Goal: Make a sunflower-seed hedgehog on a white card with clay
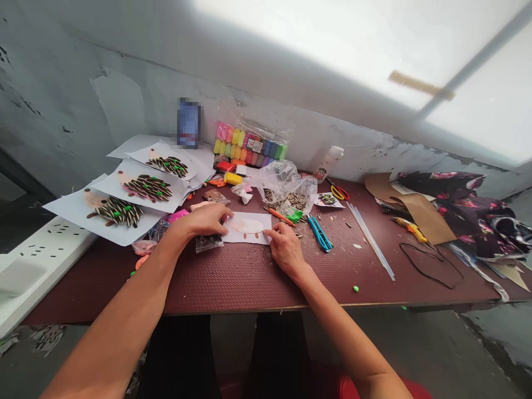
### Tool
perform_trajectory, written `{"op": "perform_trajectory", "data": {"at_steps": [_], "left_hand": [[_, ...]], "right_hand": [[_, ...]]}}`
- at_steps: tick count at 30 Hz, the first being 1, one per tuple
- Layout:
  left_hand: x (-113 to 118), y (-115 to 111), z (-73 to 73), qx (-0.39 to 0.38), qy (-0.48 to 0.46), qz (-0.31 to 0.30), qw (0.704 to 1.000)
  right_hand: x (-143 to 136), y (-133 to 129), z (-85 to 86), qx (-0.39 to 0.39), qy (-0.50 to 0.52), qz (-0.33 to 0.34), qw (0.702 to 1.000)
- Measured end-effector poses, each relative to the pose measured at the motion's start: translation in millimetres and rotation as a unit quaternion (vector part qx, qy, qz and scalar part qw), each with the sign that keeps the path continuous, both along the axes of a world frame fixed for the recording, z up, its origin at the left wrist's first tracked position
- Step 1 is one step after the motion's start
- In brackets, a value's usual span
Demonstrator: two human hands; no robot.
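Note:
A small white paper card [249, 239] lies on the table in front of me, bearing a flat, pale clay shape [251, 226] with small brown feet along its lower side. My left hand [210, 220] pinches the card's left end with curled fingers, hiding that part of the shape. At the right edge, the fingers of my right hand [286, 246] are closed on the card. Under my left hand is a clear bag of dark clay [209, 243]. Just beyond my right hand lie an orange pen-like stick [282, 217] and a teal utility knife [319, 233].
Finished hedgehog pictures [147, 188] with seed spines are stacked left, near a white power strip [37, 255]. Behind are a bag of sunflower seeds [291, 194], coloured clay packs [249, 147] and a bottle [328, 163]. Rightward lie scissors [339, 192], glue sticks [372, 241] and a glue gun [411, 230].

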State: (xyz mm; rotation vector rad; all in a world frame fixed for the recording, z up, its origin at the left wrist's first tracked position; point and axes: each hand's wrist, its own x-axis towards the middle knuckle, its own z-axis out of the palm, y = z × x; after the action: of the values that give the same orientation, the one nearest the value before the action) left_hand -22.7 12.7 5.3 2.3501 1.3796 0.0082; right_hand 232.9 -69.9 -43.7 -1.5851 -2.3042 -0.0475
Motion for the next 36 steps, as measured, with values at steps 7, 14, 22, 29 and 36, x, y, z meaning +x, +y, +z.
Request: {"op": "perform_trajectory", "data": {"at_steps": [7, 14, 22, 29, 36], "left_hand": [[0.1, -0.7, 2.0, -0.004, 0.004, -0.006, 1.000], [0.6, -0.2, 0.7, 0.003, 0.014, -0.004, 1.000], [0.1, -1.0, 1.9, -0.005, -0.011, 0.002, 1.000], [-0.5, 0.2, 0.8, -0.003, -0.019, -0.002, 1.000], [-1.2, 1.1, -0.8, 0.000, -0.016, -0.005, 1.000]], "right_hand": [[-1.6, -1.2, -1.1, 0.030, -0.034, -0.007, 0.999], [-4.2, -2.5, 1.9, 0.022, -0.066, -0.009, 0.998], [0.9, -5.4, 1.1, 0.025, -0.022, -0.020, 0.999], [-0.9, -6.1, 1.7, 0.012, -0.008, -0.016, 1.000], [3.8, -6.2, 1.5, 0.021, 0.040, -0.036, 0.998]]}}
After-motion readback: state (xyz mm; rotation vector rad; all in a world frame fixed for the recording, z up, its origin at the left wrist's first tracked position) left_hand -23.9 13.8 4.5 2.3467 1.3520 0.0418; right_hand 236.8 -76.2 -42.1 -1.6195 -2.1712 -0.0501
